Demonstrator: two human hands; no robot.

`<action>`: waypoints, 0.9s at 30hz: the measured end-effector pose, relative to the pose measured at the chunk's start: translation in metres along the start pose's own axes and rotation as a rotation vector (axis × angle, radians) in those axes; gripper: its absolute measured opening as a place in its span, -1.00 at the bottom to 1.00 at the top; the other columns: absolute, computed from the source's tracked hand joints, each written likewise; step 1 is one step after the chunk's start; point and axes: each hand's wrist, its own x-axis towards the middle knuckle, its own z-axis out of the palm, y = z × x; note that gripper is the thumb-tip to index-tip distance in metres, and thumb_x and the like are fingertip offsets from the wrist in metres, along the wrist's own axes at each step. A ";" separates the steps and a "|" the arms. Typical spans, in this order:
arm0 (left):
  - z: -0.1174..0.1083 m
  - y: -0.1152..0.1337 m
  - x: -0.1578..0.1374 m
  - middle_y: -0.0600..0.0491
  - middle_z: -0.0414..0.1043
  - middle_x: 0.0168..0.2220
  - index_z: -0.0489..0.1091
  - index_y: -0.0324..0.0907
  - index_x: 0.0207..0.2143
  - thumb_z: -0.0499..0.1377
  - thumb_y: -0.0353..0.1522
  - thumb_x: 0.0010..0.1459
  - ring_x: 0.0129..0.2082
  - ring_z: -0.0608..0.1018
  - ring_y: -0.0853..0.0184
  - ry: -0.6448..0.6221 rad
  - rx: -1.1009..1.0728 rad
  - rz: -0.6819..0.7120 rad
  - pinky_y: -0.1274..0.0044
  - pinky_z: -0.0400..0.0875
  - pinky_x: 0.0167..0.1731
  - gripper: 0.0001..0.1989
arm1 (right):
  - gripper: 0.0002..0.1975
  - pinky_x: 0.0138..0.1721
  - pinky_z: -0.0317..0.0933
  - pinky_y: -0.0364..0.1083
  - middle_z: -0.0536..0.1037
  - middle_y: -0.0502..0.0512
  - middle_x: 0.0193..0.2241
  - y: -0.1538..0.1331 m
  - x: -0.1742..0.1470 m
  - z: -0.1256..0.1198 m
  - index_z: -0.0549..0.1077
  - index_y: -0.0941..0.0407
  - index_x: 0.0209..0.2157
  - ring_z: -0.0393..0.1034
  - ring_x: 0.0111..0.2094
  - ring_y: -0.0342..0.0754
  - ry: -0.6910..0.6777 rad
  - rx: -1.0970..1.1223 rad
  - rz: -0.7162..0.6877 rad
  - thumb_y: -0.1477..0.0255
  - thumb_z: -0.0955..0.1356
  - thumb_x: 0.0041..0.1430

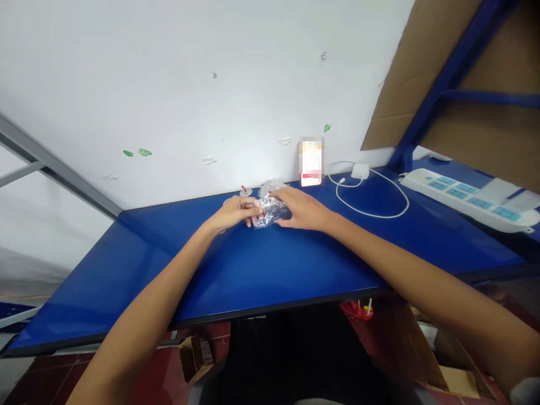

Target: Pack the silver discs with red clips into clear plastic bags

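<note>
A small clear plastic bag [262, 220] is between my two hands above the blue tabletop, crinkled and shiny. My left hand [236, 214] pinches its left side between thumb and fingers, and something orange-pink shows through the plastic there. Curled over the bag's right side is my right hand [302, 208], its fingers closed round it. A dark part shows beneath that palm; whether it lies inside the bag I cannot tell. Just behind my fingers lies more crumpled clear plastic [270, 185]. Near it on the table is a pale round disc [246, 192] with a small red piece on it.
A lit phone-like screen [312, 163], blurred out, leans against the white wall [177, 101]. To its right lie a white charger [360, 171] with a looped cable and a white power strip [468, 197]. The blue table [253, 270] has a dark front edge; cardboard boxes [196, 357] stand below.
</note>
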 end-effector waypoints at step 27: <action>0.019 -0.007 0.003 -0.03 0.66 -0.31 0.60 -0.23 -0.17 0.48 -0.14 0.20 -0.43 0.64 0.36 0.014 -0.044 -0.056 0.53 0.63 -0.38 -0.66 | -0.20 0.35 0.32 0.35 0.53 0.29 0.27 -0.012 0.001 0.008 0.27 0.01 0.44 0.41 0.33 0.37 -0.044 0.027 -0.060 0.28 0.53 0.25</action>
